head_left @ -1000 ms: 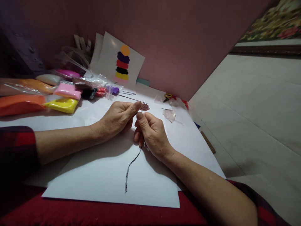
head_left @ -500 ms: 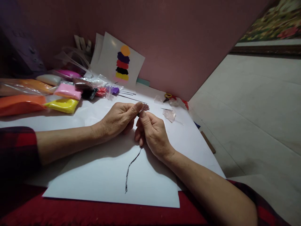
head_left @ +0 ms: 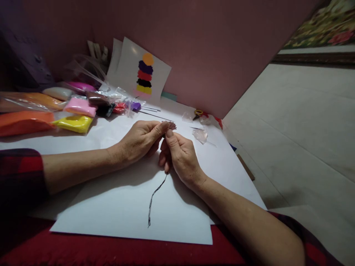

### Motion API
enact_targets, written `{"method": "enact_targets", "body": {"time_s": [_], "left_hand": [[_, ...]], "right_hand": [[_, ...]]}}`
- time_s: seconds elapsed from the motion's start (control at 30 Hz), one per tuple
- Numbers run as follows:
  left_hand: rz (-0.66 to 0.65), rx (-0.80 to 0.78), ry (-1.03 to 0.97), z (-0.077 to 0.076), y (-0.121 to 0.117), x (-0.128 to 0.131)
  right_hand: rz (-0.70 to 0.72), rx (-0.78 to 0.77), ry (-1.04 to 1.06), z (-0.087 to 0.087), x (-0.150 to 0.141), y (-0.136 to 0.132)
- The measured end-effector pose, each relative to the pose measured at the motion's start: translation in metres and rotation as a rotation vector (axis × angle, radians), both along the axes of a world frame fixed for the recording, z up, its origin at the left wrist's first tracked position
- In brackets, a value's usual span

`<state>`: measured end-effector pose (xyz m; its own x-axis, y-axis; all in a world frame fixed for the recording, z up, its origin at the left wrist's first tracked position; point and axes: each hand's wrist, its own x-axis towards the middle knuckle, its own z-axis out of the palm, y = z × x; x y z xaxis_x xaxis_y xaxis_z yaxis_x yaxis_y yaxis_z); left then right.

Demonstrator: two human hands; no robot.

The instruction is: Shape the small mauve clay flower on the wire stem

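My left hand point(head_left: 138, 142) pinches a small pinkish-brown fringed piece point(head_left: 172, 126) between thumb and forefinger. It looks like a little flower head, and its lower part is hidden by the fingers. My right hand point(head_left: 183, 155) is closed just below, its thumb pressed up against the same piece. From under the right hand's curled fingers a thin dark twisted wire stem point(head_left: 152, 199) hangs down over a white paper sheet point(head_left: 111, 218). Where the stem meets the fringed piece cannot be seen.
Bags of coloured clay lie at the left, among them orange point(head_left: 26, 123), yellow point(head_left: 74, 123) and pink point(head_left: 80, 107). A card with painted colour blobs point(head_left: 159, 75) leans on the wall. Dark wires point(head_left: 154, 115), a clear plastic scrap point(head_left: 200, 136) and yellow-handled scissors point(head_left: 198, 112) lie beyond my hands.
The thumbs have shifted slightly around the fringed piece, and a bit more of its top edge shows. The hanging stem and everything on the table stay where they were.
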<state>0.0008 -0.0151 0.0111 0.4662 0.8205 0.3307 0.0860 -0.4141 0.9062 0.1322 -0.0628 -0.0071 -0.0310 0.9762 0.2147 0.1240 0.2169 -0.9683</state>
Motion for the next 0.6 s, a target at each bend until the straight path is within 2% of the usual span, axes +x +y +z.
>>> {"method": "enact_targets", "body": {"time_s": [0.27, 0.6], "left_hand": [[0.025, 0.081, -0.014, 0.0017, 0.0001, 0.0006], [0.008, -0.008, 0.011, 0.0003, 0.0000, -0.0003]], "right_hand": [[0.005, 0.017, -0.015, -0.0014, 0.0011, -0.0005], [0.009, 0.054, 0.002, -0.0022, 0.0006, 0.0002]]}}
